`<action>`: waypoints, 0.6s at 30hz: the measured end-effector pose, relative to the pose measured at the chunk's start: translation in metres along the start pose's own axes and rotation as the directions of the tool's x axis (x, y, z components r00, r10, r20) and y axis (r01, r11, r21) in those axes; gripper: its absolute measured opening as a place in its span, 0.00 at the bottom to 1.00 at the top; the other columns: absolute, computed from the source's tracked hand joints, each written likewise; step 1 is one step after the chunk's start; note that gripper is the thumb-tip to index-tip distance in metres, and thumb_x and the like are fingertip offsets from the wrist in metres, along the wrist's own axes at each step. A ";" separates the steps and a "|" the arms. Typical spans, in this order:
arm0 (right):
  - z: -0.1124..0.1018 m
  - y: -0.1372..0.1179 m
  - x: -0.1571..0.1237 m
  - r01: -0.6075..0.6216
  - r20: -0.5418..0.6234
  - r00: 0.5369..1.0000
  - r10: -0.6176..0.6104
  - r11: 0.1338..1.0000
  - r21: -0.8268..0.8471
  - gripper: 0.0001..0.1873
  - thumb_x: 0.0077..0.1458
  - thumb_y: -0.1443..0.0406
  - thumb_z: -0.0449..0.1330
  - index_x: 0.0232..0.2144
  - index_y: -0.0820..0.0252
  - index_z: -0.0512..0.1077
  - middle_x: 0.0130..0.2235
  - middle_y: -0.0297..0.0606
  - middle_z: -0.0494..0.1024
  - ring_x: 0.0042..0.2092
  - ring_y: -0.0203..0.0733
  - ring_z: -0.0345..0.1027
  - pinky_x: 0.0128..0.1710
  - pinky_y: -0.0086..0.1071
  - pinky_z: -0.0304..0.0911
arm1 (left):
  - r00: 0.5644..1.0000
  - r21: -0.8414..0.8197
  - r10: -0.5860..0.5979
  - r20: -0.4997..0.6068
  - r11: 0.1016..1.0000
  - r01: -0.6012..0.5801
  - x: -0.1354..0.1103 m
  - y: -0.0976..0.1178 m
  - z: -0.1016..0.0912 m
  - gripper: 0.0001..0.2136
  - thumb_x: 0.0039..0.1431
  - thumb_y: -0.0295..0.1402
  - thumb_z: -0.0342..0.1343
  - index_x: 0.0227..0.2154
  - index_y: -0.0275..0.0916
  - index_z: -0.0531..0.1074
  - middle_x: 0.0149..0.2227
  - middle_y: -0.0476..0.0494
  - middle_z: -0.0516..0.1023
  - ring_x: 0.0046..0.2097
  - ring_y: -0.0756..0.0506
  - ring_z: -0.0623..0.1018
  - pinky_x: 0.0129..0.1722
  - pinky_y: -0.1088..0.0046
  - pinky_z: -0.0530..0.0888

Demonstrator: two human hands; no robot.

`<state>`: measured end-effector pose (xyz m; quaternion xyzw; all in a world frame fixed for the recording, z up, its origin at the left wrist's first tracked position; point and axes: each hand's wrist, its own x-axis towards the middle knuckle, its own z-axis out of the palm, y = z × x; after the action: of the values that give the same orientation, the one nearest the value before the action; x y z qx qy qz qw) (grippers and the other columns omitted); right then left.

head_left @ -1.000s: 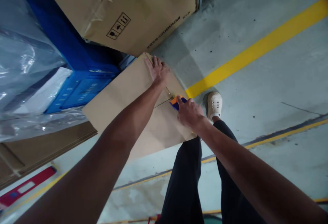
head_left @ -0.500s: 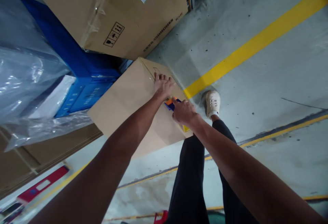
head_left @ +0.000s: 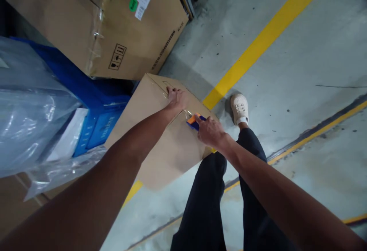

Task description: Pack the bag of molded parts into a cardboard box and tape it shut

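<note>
Right now you are pressing your left hand flat on the cardboard box, which is sitting just ahead of your legs with the larger carton at twelve o'clock. Your right hand is clenching the orange-and-blue tape dispenser at the box's three o'clock side. Clear tape is probably stretching between them, though glare is blurring it. You should be drawing straight along the seam, bearing down low.
</note>
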<state>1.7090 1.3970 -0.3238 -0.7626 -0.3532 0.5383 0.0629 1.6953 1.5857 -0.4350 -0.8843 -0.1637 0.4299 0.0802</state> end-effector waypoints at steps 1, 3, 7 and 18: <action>0.002 0.002 -0.003 -0.001 -0.013 1.000 0.001 1.000 0.006 0.37 0.55 0.65 0.53 0.65 0.55 0.48 0.46 0.55 0.72 0.43 0.51 0.72 0.37 0.38 0.67 | 1.000 0.008 0.004 -0.002 1.000 -0.004 -0.001 0.001 -0.002 0.15 0.52 0.28 0.49 0.38 0.33 0.78 0.43 0.30 0.77 0.51 0.32 0.71 0.56 0.44 0.49; 0.008 0.007 -0.012 -0.005 -0.035 0.999 0.005 1.000 0.016 0.36 0.56 0.66 0.52 0.65 0.54 0.48 0.47 0.56 0.71 0.43 0.52 0.72 0.37 0.38 0.67 | 1.000 0.021 0.012 -0.011 1.000 -0.012 -0.002 0.002 -0.003 0.14 0.53 0.29 0.49 0.37 0.33 0.78 0.41 0.30 0.78 0.49 0.33 0.73 0.55 0.46 0.53; 0.028 0.026 -0.039 0.001 -0.073 0.997 0.001 1.000 0.030 0.35 0.56 0.67 0.51 0.65 0.57 0.49 0.46 0.56 0.71 0.43 0.53 0.72 0.36 0.39 0.67 | 1.000 0.031 0.006 -0.022 1.000 -0.005 -0.004 0.006 -0.004 0.13 0.56 0.29 0.48 0.37 0.34 0.78 0.41 0.32 0.78 0.46 0.36 0.74 0.51 0.52 0.59; 0.089 0.080 -0.083 0.021 -0.223 0.975 -0.009 0.998 0.054 0.35 0.59 0.59 0.51 0.66 0.51 0.45 0.43 0.50 0.71 0.34 0.52 0.73 0.30 0.38 0.64 | 0.996 0.068 -0.078 0.037 0.995 0.076 -0.001 0.025 0.004 0.18 0.60 0.26 0.43 0.47 0.34 0.75 0.48 0.31 0.76 0.52 0.36 0.73 0.49 0.58 0.63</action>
<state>1.6559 1.2621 -0.3341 -0.8133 -0.3345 0.4587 0.1275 1.6965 1.5621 -0.4438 -0.8654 -0.1848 0.4492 0.1229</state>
